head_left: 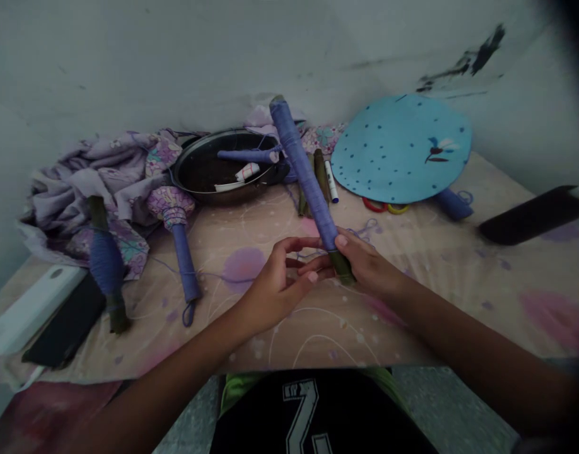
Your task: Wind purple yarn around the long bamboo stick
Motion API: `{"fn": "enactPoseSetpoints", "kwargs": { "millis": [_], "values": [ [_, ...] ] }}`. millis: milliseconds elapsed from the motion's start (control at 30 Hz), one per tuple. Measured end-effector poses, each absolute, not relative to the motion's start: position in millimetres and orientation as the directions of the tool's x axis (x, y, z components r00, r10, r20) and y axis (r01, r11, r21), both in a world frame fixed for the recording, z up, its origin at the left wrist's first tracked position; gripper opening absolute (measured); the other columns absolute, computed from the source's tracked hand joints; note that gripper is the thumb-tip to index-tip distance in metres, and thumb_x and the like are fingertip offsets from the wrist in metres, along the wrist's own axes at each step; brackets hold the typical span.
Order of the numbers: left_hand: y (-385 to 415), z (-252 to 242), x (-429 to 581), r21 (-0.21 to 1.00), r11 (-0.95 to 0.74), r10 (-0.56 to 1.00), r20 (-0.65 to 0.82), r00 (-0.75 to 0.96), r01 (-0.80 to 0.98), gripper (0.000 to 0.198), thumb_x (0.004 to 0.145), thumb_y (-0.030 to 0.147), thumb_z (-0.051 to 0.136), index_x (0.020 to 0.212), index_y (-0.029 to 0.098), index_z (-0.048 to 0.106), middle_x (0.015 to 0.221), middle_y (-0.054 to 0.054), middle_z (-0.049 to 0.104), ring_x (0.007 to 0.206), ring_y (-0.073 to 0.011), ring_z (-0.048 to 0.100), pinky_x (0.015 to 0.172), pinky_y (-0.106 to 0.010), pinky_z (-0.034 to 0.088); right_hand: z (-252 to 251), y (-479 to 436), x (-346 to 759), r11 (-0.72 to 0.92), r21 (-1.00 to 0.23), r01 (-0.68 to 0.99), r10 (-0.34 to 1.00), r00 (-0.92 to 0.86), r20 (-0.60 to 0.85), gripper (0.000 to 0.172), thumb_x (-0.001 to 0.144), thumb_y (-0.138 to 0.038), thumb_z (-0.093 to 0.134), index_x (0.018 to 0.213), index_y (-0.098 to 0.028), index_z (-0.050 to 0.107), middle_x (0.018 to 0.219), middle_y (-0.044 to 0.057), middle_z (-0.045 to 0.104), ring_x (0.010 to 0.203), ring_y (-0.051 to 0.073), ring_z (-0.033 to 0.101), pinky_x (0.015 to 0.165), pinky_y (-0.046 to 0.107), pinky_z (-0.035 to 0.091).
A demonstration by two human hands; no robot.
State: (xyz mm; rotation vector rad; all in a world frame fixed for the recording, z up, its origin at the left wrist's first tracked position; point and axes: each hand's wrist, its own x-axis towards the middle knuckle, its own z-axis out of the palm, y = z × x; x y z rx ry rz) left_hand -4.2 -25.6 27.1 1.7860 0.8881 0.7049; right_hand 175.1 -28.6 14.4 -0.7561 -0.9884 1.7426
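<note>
My right hand (368, 265) grips the bare green lower end of a long stick wrapped in blue-purple yarn (301, 167), which slants up and away toward the wall. My left hand (280, 280) is just left of it, fingers curled and pinched near the stick's base, seemingly on a thin strand of yarn that I cannot make out clearly. Both hands hover over the patterned sheet (412, 302) near its front edge.
A dark metal bowl (195, 183) holds another wrapped stick (249, 156) and markers. A fabric-headed stick (178, 239) and a yarn-wound stick (105, 265) lie left beside crumpled lilac cloth (100, 176). A blue dotted disc (403, 148), scissors (386, 206) and a dark flat object (530, 214) are right.
</note>
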Motion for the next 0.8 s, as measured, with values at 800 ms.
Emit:
{"fn": "enactPoseSetpoints", "kwargs": {
  "millis": [800],
  "values": [
    [25.2,38.4,-43.2,0.516,-0.541,0.819,0.146,0.555,0.664,0.032,0.085,0.036,0.048,0.105,0.013,0.057,0.102,-0.011,0.058,0.098,-0.0216,0.055,0.089,-0.038,0.042,29.7,-31.3,193.6,-0.085,-0.929,-0.359,0.943,-0.33,0.041,0.04,0.087,-0.056,0.042,0.112,-0.026,0.05,0.072,-0.003,0.048,0.045,0.006,0.039,0.04,0.022,0.024]
  ]
}}
